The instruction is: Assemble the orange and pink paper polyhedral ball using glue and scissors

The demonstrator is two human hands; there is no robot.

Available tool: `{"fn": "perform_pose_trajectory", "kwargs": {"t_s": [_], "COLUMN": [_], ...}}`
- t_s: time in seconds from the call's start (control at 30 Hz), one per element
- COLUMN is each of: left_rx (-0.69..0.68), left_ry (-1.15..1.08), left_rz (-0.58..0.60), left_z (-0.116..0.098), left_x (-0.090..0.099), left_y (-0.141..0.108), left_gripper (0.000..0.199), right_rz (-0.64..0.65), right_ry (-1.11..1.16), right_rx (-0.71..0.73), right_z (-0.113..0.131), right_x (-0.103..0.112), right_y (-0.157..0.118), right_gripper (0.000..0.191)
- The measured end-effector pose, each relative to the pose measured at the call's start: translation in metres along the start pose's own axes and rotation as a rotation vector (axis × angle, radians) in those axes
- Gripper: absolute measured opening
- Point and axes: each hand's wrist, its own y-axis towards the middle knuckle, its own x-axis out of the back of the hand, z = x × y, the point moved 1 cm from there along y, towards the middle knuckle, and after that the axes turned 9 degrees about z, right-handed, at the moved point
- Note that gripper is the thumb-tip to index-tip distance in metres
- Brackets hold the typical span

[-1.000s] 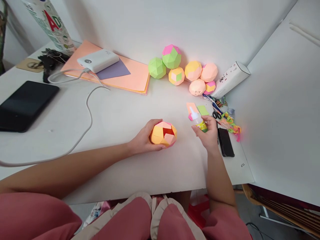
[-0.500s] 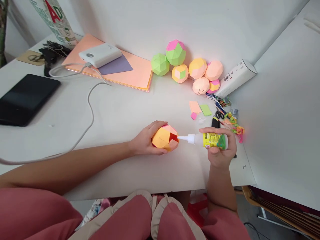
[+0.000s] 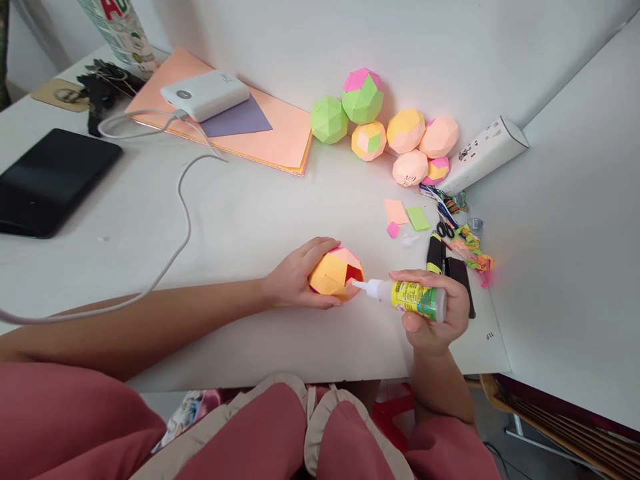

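A faceted paper ball (image 3: pixel 330 274) in orange, peach and pink rests in my left hand (image 3: pixel 295 275), whose fingers curl around its far and near sides. An opening with a dark red inside shows on the ball's right side. My right hand (image 3: pixel 443 313) is closed around a glue bottle (image 3: pixel 415 299) with a yellow and green label. The bottle lies nearly level, its white nozzle pointing left. The nozzle tip is at the lower edge of the opening; whether it touches the paper I cannot tell.
Several finished paper balls (image 3: pixel 363 97) stand along the wall beside a white box (image 3: pixel 485 155). Paper scraps (image 3: pixel 397 212), scissors (image 3: pixel 445 230) and a cutter (image 3: pixel 436 253) lie at the right. On the left are a power bank (image 3: pixel 205 95) with a cable, paper sheets (image 3: pixel 285 143) and a black tablet (image 3: pixel 55 180).
The glue bottle has moved left and toward me, tilting slightly, so its nozzle goes from the opening's right edge to its lower edge. My left hand still holds the ball; the view has shifted slightly.
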Motion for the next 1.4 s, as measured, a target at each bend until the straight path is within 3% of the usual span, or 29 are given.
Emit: {"fn": "perform_pose_trajectory", "kwargs": {"t_s": [0.27, 0.57, 1.4], "left_rx": [-0.023, -0.032, -0.016], "left_ry": [0.021, 0.024, 0.022], "left_rz": [0.013, -0.004, -0.021], "left_z": [0.000, -0.002, -0.005], "left_x": [0.000, 0.000, -0.001], "left_y": [0.000, 0.002, 0.003], "left_gripper": [0.087, 0.085, 0.084], "right_rz": [0.020, 0.064, 0.046], "right_ry": [-0.004, -0.086, -0.127], "right_rx": [0.045, 0.201, 0.255], "right_z": [0.001, 0.008, 0.013], "right_x": [-0.002, -0.002, -0.009], "right_y": [-0.003, 0.002, 0.004], "right_gripper": [0.044, 0.044, 0.045]}}
